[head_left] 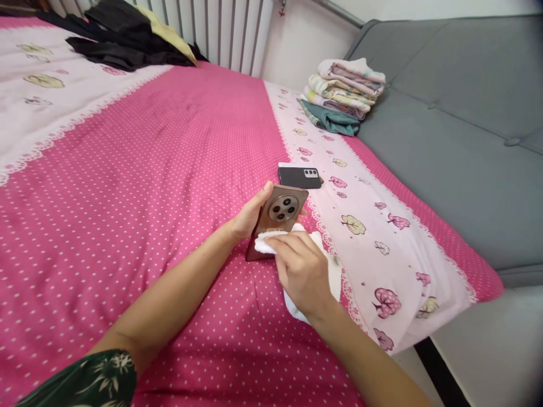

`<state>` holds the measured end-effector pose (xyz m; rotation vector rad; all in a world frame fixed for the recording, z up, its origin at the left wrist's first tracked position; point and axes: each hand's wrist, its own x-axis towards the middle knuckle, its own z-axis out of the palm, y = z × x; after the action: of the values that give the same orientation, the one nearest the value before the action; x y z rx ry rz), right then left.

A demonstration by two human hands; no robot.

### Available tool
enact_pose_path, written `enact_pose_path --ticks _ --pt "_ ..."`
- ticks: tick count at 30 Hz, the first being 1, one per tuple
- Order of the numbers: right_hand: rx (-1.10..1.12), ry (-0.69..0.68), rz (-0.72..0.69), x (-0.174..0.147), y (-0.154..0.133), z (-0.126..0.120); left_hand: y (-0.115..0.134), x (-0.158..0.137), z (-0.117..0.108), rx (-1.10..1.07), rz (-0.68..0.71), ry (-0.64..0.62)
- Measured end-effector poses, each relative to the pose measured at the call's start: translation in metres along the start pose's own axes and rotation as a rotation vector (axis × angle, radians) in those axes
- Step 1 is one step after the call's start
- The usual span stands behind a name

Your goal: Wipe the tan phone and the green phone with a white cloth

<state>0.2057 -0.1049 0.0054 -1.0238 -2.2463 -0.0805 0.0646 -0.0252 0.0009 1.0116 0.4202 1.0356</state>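
My left hand (250, 215) grips a gold-brown smartphone (265, 217) by its edges, thumb along the near-left side and fingertips showing at the far right. The phone is tilted, its back with a round camera ring facing me. In my right hand (303, 271) a white cloth (316, 311) is pinched; one end of it presses on the lower back of the phone, and the rest hangs below my palm. Just beyond the held phone, a black smartphone (292, 176) lies on the bed, camera side up, with something pale along its far edge.
A pink dotted bedspread (182, 147) with pale printed bands covers the bed. Folded clothes (343, 93) are stacked by the grey padded headboard (449, 96). Dark garments (123, 39) lie at the far left, before a white radiator (224, 31). The bed's edge drops off at lower right.
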Motion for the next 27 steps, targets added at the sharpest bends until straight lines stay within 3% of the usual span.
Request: enact_pose_path --ticks 3,7,18,27 --pt "-0.036 0.163 0.02 0.0028 0.002 -0.0028 -0.0029 0.0011 -0.003 -0.018 -0.008 0.009" --pt "-0.058 0.17 0.031 0.0021 0.0034 -0.0015 -0.0041 0.0016 -0.0032 -0.04 -0.019 0.024" --pt "-0.009 -0.073 0.059 -0.0024 0.0013 0.0005 -0.0005 0.001 0.0006 -0.044 0.02 0.005" --pt "-0.054 -0.504 0.073 -0.004 0.0021 0.0054 -0.0008 0.0005 0.0008 0.022 0.036 0.012"
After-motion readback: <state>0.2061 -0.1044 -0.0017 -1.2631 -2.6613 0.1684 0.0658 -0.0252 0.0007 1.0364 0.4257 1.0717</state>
